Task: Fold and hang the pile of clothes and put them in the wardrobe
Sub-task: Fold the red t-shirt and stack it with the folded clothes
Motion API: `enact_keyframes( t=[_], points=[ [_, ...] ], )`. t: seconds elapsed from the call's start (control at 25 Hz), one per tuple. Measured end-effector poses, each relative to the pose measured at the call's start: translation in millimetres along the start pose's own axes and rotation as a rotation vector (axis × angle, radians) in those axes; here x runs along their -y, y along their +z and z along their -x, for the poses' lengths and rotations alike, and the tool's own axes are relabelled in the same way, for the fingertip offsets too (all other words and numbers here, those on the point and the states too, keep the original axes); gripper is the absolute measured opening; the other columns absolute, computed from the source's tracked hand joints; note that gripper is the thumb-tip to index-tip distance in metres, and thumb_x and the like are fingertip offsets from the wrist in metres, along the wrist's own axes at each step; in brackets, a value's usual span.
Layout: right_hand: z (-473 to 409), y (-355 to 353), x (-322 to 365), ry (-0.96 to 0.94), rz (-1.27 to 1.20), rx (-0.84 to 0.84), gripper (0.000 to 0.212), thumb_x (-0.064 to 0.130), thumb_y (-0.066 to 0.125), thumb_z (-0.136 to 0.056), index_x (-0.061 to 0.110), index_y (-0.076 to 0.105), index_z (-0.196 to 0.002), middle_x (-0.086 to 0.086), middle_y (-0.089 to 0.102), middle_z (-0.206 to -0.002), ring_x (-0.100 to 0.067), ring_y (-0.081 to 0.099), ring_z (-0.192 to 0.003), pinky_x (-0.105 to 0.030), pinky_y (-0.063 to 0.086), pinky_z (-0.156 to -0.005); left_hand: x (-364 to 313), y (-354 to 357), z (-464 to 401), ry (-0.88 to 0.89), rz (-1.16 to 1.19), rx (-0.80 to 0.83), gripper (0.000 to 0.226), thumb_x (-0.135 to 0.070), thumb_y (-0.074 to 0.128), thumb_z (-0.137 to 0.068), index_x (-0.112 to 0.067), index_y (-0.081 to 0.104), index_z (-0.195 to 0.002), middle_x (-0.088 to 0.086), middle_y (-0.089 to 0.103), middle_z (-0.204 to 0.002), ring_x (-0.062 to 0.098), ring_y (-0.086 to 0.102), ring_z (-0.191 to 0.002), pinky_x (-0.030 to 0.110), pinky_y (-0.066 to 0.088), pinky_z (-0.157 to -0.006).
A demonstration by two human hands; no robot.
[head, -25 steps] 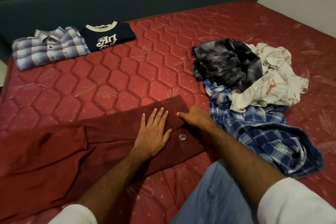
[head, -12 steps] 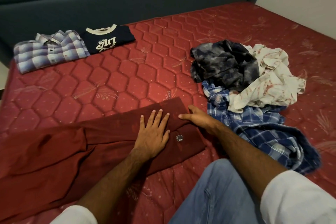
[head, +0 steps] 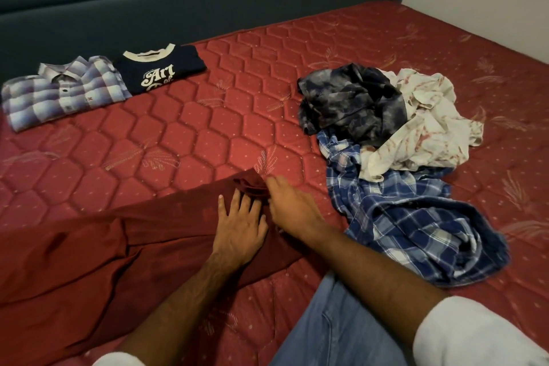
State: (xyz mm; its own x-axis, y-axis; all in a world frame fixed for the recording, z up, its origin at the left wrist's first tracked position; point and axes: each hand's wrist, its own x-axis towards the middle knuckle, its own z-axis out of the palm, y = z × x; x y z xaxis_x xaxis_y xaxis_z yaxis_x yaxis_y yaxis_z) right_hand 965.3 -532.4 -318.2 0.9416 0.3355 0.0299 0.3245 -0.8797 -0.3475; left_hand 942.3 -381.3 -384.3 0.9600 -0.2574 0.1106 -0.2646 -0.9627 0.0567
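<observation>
While two folded shirts [head: 98, 85] lie far left on the bed [head: 208, 134], the maroon garment [head: 89, 252] lies spread at the near edge mid-fold. The left hand [head: 239, 227] presses it flat, fingers straight; the right hand [head: 289, 205] pinches its bunched corner. Next, by judgement, that corner folds over. The unfolded pile [head: 392, 134] waits at the right.

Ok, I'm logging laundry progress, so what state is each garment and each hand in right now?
maroon garment: spread out, partly folded
plaid shirt: folded
navy T-shirt: folded
dark mottled garment: crumpled, in the pile
white printed garment: crumpled
blue checked shirt: crumpled
left hand: flat on the maroon garment
right hand: gathering its bunched corner
</observation>
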Motion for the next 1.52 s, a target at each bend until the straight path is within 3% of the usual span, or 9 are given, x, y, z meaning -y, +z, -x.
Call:
enact_keyframes(
  t=[0.2, 0.32, 0.72, 0.88, 1.0, 1.08, 1.2, 1.36, 1.52],
  points=[
    [-10, -6, -50, 0.486, -0.297, 0.132, 0.041, 0.047, 0.061, -0.095, 0.015, 0.055, -0.119, -0.005, 0.066, -0.108, -0.029, 0.064, -0.102, -0.038, 0.051, -0.086, -2, -3, 2, -0.022, 0.010, 0.013, 0.068, -0.043, 0.029, -0.093, -0.028, 0.027, -0.159, 0.008, 0.029, -0.164, 0.032, 0.025, -0.152, 0.066, 0.025, -0.115],
    [-14, -5, -55, 0.491, -0.426, 0.199, 0.039, 0.054, 0.067, -0.089, 0.020, 0.056, -0.103, 0.003, 0.063, -0.091, -0.022, 0.063, -0.089, -0.034, 0.046, -0.074, -3, -5, 1, -0.032, 0.002, 0.021, 0.069, -0.044, 0.027, -0.093, -0.027, 0.025, -0.160, 0.008, 0.027, -0.165, 0.031, 0.024, -0.152, 0.066, 0.024, -0.115],
    [-12, -3, -54, 0.396, -0.560, 0.205, 0.028, 0.037, 0.062, -0.098, 0.017, 0.056, -0.116, -0.001, 0.068, -0.111, -0.023, 0.066, -0.101, -0.040, 0.054, -0.092, -6, -7, -1, -0.050, 0.066, 0.031, 0.072, -0.044, 0.024, -0.089, -0.023, 0.031, -0.158, 0.007, 0.027, -0.165, 0.029, 0.021, -0.153, 0.066, 0.019, -0.118],
    [-9, -9, -52, 0.477, -0.802, 0.170, 0.021, 0.027, 0.061, -0.100, 0.013, 0.061, -0.115, -0.002, 0.070, -0.104, -0.015, 0.068, -0.088, -0.035, 0.057, -0.085, -40, -27, -1, -0.071, 0.377, 0.042, 0.073, -0.044, 0.024, -0.090, -0.018, 0.027, -0.158, 0.003, 0.017, -0.168, 0.019, 0.007, -0.156, 0.049, 0.002, -0.125],
    [-5, -18, -43, 0.482, -0.891, 0.136, 0.014, 0.020, 0.058, -0.101, 0.021, 0.051, -0.114, 0.012, 0.061, -0.100, -0.006, 0.061, -0.092, -0.018, 0.046, -0.078, -72, -33, 0, -0.144, 0.727, 0.116, 0.065, -0.044, 0.033, -0.107, -0.018, 0.011, -0.162, -0.001, 0.004, -0.170, 0.013, 0.000, -0.156, 0.037, -0.004, -0.124],
    [-6, -25, -35, 0.472, -0.969, 0.108, 0.018, 0.011, 0.057, -0.099, 0.014, 0.058, -0.117, 0.004, 0.068, -0.105, -0.014, 0.066, -0.099, -0.022, 0.049, -0.084, -79, -36, 1, -0.217, 0.900, 0.133, 0.066, -0.044, 0.033, -0.108, -0.019, 0.005, -0.162, -0.006, -0.001, -0.169, 0.009, -0.005, -0.155, 0.034, -0.008, -0.124],
    [-9, -42, -6, 0.382, -0.946, 0.108, 0.027, -0.002, 0.051, -0.096, 0.005, 0.059, -0.121, -0.003, 0.068, -0.100, -0.014, 0.064, -0.088, -0.022, 0.049, -0.077, -71, -52, 8, -0.296, 1.174, 0.048, 0.061, -0.041, 0.033, -0.108, -0.021, 0.009, -0.161, -0.009, 0.005, -0.168, 0.004, -0.001, -0.154, 0.035, 0.000, -0.127],
    [-20, -58, 60, 0.300, -0.753, 0.154, 0.035, 0.002, 0.048, -0.095, 0.015, 0.055, -0.127, -0.003, 0.061, -0.083, -0.011, 0.057, -0.059, -0.020, 0.045, -0.048, -43, -67, 24, -0.471, 1.684, -0.110, 0.066, -0.054, 0.044, -0.102, -0.018, 0.034, -0.156, 0.004, 0.034, -0.162, 0.014, 0.029, -0.150, 0.038, 0.022, -0.126],
    [-34, -33, 133, 0.185, -0.307, 0.249, 0.055, 0.026, 0.055, -0.093, 0.020, 0.044, -0.147, -0.022, 0.064, -0.127, -0.037, 0.064, -0.111, -0.038, 0.052, -0.089, 3, -100, 58, -0.805, 2.166, -0.254, 0.065, -0.049, 0.045, -0.100, 0.000, 0.052, -0.142, 0.025, 0.057, -0.139, 0.032, 0.054, -0.128, 0.049, 0.037, -0.117]
  ],
)
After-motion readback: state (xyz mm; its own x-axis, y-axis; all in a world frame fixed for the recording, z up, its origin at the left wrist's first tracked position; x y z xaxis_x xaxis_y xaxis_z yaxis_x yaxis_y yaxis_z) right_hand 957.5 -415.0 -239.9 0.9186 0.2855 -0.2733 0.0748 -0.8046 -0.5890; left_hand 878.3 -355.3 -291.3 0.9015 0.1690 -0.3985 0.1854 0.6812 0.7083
